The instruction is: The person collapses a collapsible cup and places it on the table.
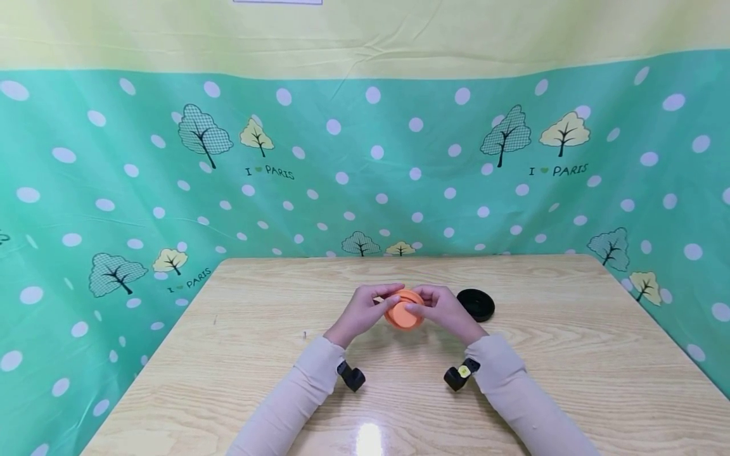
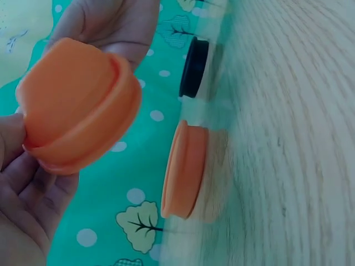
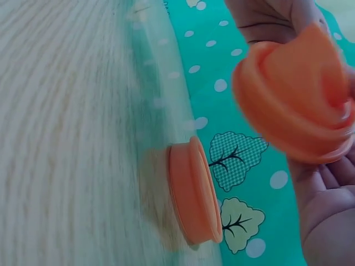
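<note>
Both hands hold an orange, rubbery round piece [image 1: 405, 316] with a raised rim, above the middle of the table. My left hand [image 1: 365, 310] pinches its left side, thumb on the near face. The right hand [image 1: 443, 309] pinches the opposite side in the same way. In the wrist views the held piece [image 2: 72, 100] looks bent out of round, with a fold along its rim. Below it, a shallow orange dish-like piece [image 3: 194, 191] with a flared rim rests on the table. In the head view I cannot clearly separate that lower piece from the held one.
A black round shallow lid or dish [image 1: 476, 305] lies on the table, just beyond the right hand. The wooden table [image 1: 239, 354] ends at a green dotted curtain [image 1: 371, 171]. A tiny scrap [image 1: 305, 335] lies left of the hands.
</note>
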The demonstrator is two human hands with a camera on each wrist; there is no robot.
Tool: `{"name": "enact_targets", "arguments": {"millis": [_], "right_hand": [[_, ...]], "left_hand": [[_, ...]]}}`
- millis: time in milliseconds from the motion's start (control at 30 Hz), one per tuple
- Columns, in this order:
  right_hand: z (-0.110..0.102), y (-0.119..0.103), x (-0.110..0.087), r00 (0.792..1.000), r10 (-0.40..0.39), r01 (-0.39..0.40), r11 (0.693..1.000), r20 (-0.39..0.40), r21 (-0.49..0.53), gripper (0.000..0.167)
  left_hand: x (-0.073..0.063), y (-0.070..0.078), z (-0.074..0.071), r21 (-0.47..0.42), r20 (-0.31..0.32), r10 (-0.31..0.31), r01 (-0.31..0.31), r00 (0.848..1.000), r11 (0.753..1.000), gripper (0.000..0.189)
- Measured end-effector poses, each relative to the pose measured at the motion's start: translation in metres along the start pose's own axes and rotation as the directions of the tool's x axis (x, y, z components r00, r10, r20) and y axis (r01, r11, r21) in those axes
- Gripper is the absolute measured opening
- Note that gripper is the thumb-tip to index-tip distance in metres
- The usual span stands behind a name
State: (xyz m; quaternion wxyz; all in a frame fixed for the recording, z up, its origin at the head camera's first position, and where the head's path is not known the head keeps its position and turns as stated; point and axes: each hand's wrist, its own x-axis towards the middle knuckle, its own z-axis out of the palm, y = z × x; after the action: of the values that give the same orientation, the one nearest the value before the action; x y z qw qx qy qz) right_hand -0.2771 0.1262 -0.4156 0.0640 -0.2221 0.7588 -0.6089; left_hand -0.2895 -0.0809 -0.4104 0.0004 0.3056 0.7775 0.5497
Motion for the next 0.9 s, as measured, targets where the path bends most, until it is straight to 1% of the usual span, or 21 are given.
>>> {"name": "enact_targets", "arguments": {"millis": [100,200,300,367,433,533,633,733,833,900], "right_hand": [[-0.001,0.000,0.000,0.999,0.017,-0.017,1.000,0.026,-0.008,0.033],[-0.001,0.000,0.000,0.999,0.005,-0.004,1.000,0.032,-0.018,0.033],[-0.001,0.000,0.000,1.000,-0.011,0.011,1.000,0.009,-0.011,0.033],[0.000,0.000,0.000,0.999,-0.015,0.016,1.000,-0.028,0.002,0.033],[0.000,-0.001,-0.001,0.997,-0.027,0.029,0.999,-0.072,0.036,0.034],[0.000,-0.002,-0.001,0.990,-0.041,0.055,0.994,-0.137,0.097,0.036],[0.000,-0.003,-0.002,0.984,-0.059,0.082,0.987,-0.167,0.135,0.037],[0.000,-0.003,-0.002,0.982,-0.059,0.085,0.986,-0.181,0.140,0.037],[0.000,-0.003,-0.002,0.981,-0.062,0.088,0.986,-0.186,0.139,0.036],[0.000,-0.003,-0.002,0.980,-0.063,0.090,0.986,-0.187,0.139,0.036]], "left_hand": [[-0.001,0.001,0.001,0.026,0.008,0.007,-0.007,1.000,1.000,0.034],[-0.001,0.002,0.002,0.028,-0.023,-0.012,0.013,1.000,1.000,0.034],[-0.001,0.003,0.003,-0.003,-0.052,-0.049,0.049,0.997,0.999,0.035],[0.000,0.004,0.004,-0.044,-0.061,-0.077,0.074,0.995,0.996,0.036],[0.001,0.005,0.005,-0.107,-0.058,-0.106,0.100,0.993,0.989,0.038],[0.002,0.005,0.006,-0.218,-0.038,-0.153,0.141,0.988,0.966,0.038],[0.001,0.007,0.006,-0.298,-0.013,-0.188,0.176,0.982,0.938,0.038],[-0.002,0.020,0.004,-0.308,-0.004,-0.195,0.184,0.981,0.933,0.038],[-0.005,0.032,0.002,-0.291,-0.014,-0.176,0.164,0.984,0.943,0.036],[-0.006,0.035,0.001,-0.271,-0.024,-0.168,0.156,0.985,0.950,0.035]]}}
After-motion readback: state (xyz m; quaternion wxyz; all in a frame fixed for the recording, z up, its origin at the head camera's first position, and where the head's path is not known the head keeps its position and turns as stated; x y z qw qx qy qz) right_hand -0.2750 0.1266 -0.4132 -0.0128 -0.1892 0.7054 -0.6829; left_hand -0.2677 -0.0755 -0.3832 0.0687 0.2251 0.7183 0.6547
